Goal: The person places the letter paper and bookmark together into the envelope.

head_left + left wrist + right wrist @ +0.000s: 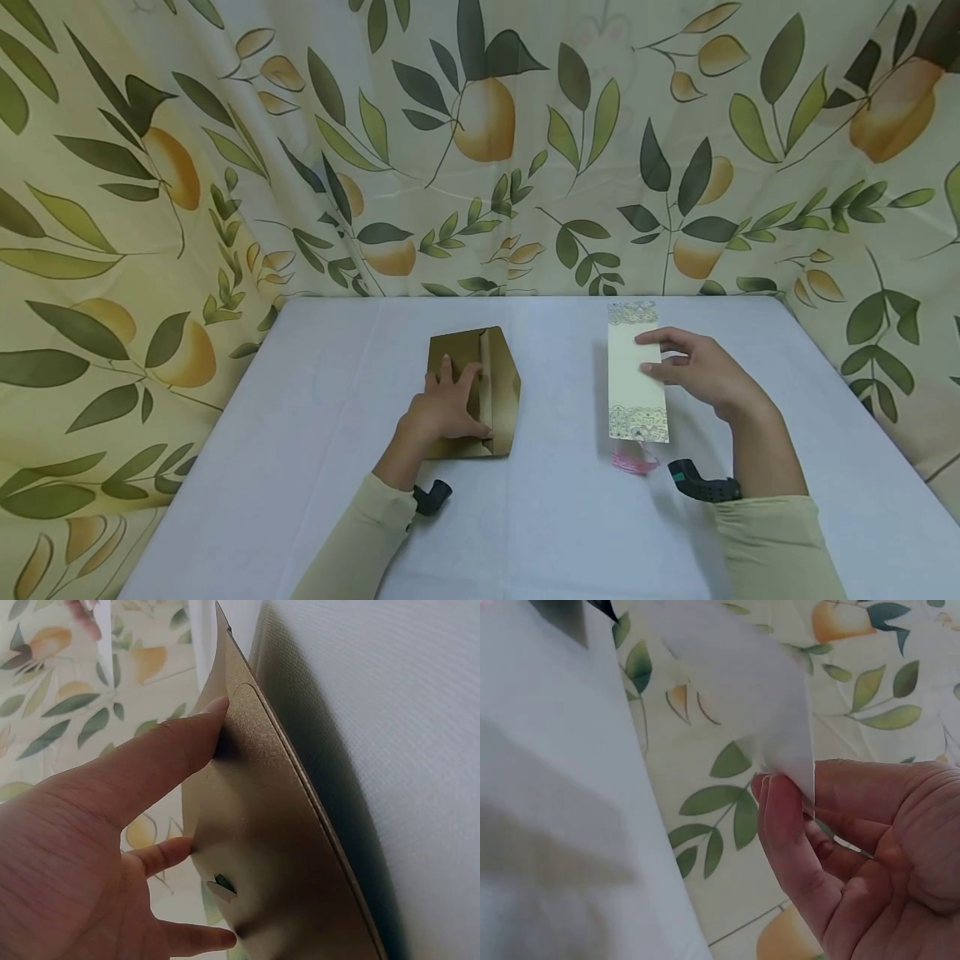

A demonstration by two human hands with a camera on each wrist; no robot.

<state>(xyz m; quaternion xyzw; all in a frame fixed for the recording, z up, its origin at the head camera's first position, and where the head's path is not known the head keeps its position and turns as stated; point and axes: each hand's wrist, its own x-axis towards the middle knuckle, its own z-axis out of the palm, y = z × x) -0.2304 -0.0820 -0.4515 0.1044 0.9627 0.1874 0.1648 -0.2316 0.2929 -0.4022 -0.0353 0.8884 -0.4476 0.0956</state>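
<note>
A gold envelope (506,400) lies on the table, its pointed flap unfolded to the right. My left hand (448,408) rests on it with fingers spread. In the left wrist view, that thumb (172,754) and the straight fingertips press on the gold paper (262,817) well apart from each other. On the right, my right hand (693,367) pinches the long edge of a narrow cream card (630,375) with lace-like print at both ends. The right wrist view has the card (772,712) between thumb and fingers, raised off the cloth. Something pink and fringed (634,460) shows at its lower end.
A white cloth (555,533) covers the table. Behind and beside it hangs a curtain (525,200) printed with fruit and leaves. Dark bands with cameras sit on both wrists, the right one (705,483) close to the card's lower end.
</note>
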